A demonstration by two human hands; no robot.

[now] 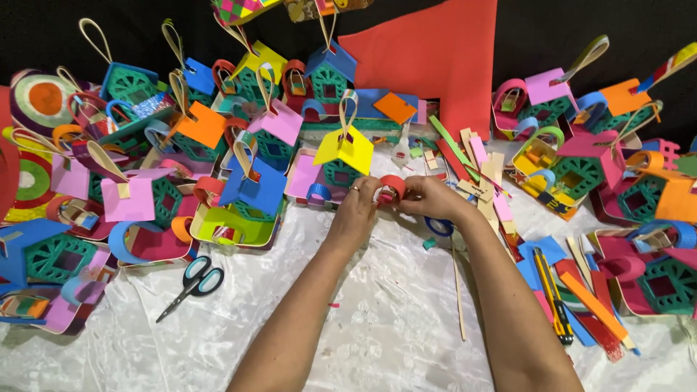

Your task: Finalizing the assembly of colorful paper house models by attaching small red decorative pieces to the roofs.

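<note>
At the far left, small craft houses of coloured foam with green lattice walls and loop handles [131,145] lie heaped on the white, shiny cloth [363,319]; just below them, on bare cloth, rests a pair of scissors with teal-lined black handles [194,283], blades pointing down-left; a yellow foam roof with a striped loop [344,147] stands behind the hands. The left hand [357,207], a ring on one finger, pinches the left side of a curled red foam strip [390,190]; the right hand [430,197] pinches its right side, so both hands are closed on the curl, held just above the cloth at the middle of the scene, in front of the houses. Just under the right wrist lies a blue foam ring [438,227]; behind, a large sheet of red foam [443,65] leans against the dark backdrop. Right of the forearm, loose strips of foam in mixed colours [483,174] are scattered; farther right a yellow and black utility knife [553,296] lies among orange and red strips, and more foam houses [639,196] crowd the right edge.
</note>
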